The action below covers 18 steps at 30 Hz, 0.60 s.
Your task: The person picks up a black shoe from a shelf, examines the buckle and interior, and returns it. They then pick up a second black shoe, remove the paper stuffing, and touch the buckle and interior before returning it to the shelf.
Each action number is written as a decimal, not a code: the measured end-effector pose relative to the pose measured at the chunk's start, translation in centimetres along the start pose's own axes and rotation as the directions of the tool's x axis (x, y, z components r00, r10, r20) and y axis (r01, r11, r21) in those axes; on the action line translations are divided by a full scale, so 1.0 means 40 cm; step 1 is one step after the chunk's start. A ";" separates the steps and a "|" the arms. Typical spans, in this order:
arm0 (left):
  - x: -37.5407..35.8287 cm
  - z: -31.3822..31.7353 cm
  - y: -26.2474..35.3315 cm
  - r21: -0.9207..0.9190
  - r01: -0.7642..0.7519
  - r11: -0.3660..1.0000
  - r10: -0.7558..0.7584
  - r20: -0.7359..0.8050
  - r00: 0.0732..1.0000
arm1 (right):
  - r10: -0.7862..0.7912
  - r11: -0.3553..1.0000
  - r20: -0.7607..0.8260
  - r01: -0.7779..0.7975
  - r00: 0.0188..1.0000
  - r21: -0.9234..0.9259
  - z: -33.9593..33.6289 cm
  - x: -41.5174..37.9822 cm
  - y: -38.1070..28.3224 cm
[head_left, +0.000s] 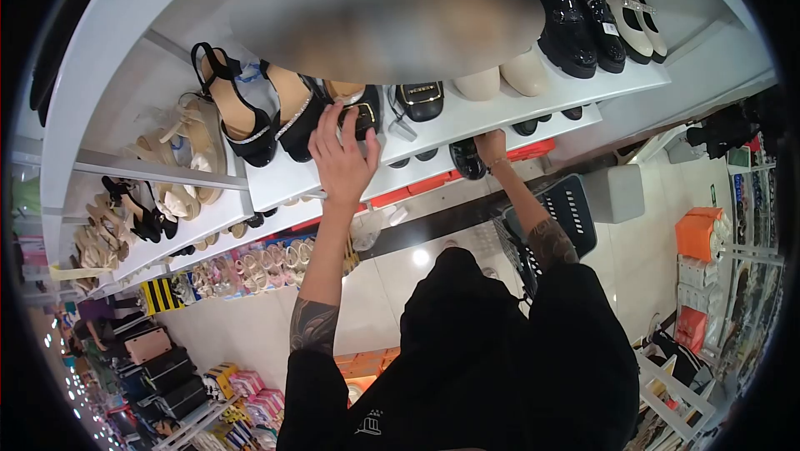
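Note:
My left hand (343, 155) reaches up to the white shelf (492, 122). Its fingers are stretched out and slightly apart, touching the toe of a black shoe with a gold buckle (364, 118). Lower down, my right hand (490, 148) is closed on a glossy black shoe (467, 159) below the shelf's front edge; the fingertips are partly hidden. Black sandals with sparkling straps (248, 139) stand left of my left hand. Just right of it are another black buckled shoe (420, 101) and cream shoes (523, 74).
Black loafers (571, 30) and cream strapped shoes (632, 26) stand at the shelf's right end. A blurred oval covers the shelf's back. On the floor are a dark basket (571, 214) and a grey block (615, 193). Suitcases (171, 368) stand at lower left.

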<state>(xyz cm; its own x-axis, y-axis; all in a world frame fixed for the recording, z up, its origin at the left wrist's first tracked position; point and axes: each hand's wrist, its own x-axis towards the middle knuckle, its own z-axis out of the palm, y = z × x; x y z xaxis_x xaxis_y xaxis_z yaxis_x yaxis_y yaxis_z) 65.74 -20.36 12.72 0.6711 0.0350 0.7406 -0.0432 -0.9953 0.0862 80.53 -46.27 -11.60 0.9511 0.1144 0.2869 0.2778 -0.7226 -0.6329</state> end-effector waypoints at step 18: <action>-0.215 -0.105 0.217 -0.266 0.241 0.933 -0.213 0.131 0.968 | 0.460 -0.212 0.561 -0.528 0.688 0.822 -0.591 -0.452 -0.329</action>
<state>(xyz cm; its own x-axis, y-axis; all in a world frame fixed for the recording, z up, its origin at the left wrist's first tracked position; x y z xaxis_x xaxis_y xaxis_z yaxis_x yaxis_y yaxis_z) 56.50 -28.91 9.90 0.7559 0.2339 0.6115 -0.0758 -0.8965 0.4365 56.49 -54.94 8.55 0.8583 0.1285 -0.4969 -0.4503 0.6531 -0.6089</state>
